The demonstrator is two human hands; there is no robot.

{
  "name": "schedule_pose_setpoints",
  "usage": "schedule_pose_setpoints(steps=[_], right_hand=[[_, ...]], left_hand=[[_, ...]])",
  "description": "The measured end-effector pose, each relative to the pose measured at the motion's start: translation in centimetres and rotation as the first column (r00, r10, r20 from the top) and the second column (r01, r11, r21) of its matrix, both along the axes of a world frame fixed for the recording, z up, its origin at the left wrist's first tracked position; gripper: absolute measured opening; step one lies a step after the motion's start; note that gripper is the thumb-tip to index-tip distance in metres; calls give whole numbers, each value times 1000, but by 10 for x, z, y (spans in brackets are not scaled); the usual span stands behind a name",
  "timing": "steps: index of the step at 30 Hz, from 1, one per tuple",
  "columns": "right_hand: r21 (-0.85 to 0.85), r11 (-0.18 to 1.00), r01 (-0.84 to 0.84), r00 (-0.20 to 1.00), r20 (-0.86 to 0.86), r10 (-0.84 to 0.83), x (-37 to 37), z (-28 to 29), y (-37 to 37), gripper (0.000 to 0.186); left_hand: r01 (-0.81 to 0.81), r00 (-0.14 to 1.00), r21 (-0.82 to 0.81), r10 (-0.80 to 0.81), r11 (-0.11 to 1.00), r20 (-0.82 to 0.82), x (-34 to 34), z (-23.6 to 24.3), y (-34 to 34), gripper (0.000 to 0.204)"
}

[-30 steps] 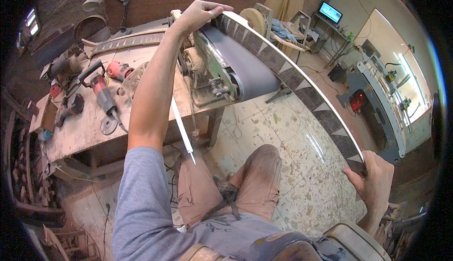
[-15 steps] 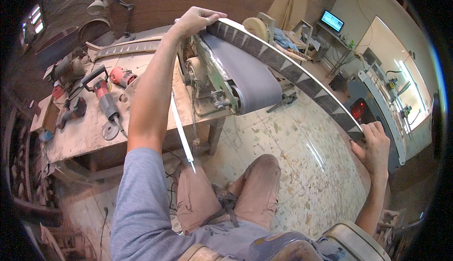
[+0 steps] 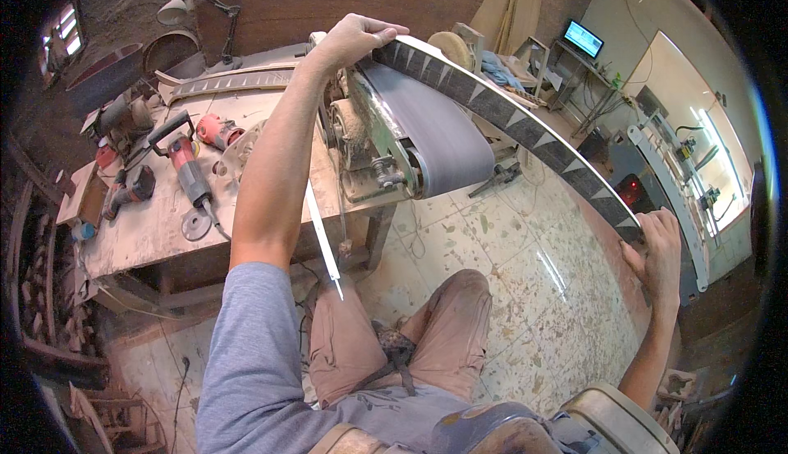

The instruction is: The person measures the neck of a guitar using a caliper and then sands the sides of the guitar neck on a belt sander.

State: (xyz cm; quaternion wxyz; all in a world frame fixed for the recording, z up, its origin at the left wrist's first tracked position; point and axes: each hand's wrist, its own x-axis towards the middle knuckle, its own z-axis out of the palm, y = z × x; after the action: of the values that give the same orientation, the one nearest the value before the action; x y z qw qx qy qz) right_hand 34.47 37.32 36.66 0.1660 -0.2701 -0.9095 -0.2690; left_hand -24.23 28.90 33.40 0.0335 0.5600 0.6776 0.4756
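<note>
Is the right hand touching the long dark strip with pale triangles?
Touching: the head view shows the right hand gripping the strip at its near end.

The belt sander (image 3: 439, 138) stands at the right end of the desk (image 3: 148, 232), with a corded power tool (image 3: 187, 173) to its left, a cordless drill (image 3: 131, 191) left of that, and a lamp (image 3: 172, 11) behind them. A strip (image 3: 492, 107) spans from the left fingers (image 3: 386, 35), by the sander's far end, to the right fingers (image 3: 657, 222), with the monitor (image 3: 583, 38) beyond.
</note>
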Motion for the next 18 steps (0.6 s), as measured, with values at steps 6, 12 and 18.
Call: schedule_pose_setpoints(steps=[6,12,18], right_hand=[[38,997,-66,998,-6,66,-2,1,-11,45],[-66,997,-39,998,-52,35,24,-3,-16,48],[-210,969,-127,987,-125,102,7,3,-18,51]], left_hand=[[42,999,-14,-42,999,14,-7,0,-3,27],[70,998,-18,-70,997,6,8,1,-4,27],[30,999,-20,-29,999,43,-18,-2,-7,28]])
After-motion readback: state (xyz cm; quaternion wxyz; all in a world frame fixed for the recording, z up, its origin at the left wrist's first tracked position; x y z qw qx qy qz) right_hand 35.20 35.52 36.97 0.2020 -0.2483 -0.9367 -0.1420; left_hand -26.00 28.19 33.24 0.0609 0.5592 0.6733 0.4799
